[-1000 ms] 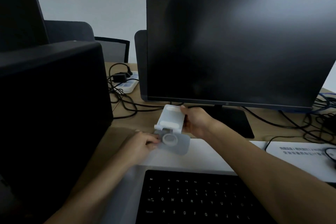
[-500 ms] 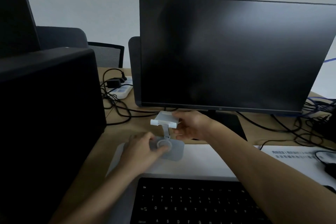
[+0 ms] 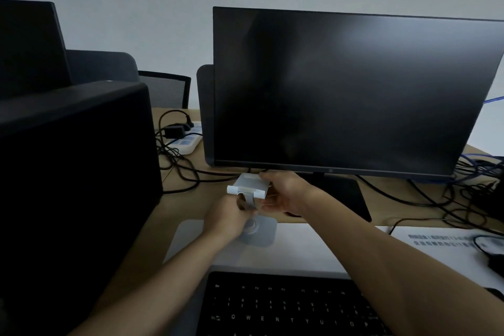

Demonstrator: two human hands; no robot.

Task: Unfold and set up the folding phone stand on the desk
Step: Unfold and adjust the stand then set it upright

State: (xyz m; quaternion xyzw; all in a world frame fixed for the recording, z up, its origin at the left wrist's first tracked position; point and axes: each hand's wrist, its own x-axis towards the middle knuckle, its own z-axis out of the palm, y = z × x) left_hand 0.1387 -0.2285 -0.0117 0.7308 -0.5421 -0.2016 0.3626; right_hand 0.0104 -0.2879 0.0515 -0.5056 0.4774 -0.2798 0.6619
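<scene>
- Both hands are on the phone stand [image 3: 249, 199]: the left hand [image 3: 227, 217] has its grip closed around the thin upright arm just above the base, and the right hand [image 3: 283, 194] has its grip clamped on the right side of the pale cradle plate at the top.
- That stand sits with its flat grey base [image 3: 263, 232] on the white mat [image 3: 300, 243], between the keyboard [image 3: 286, 305] and the foot of the monitor [image 3: 351, 90]; the cradle is raised on its arm and tilted back toward the screen.
- Judging by this pose, unfolding is mostly done and the angle of the cradle is being set.
- Risk: the cradle's far edge is very near the monitor's lower bezel, so pushing it further back could knock the screen.
- Risk: with the left hand on the arm and not the base, a stiff hinge could lift or skid the base across the mat.
- Risk: loose cables [image 3: 185, 169] lie on the surface [image 3: 180, 202] to the left, where a sliding base could snag.
- Dim light hides the hinge, so forcing it the wrong way is possible.
</scene>
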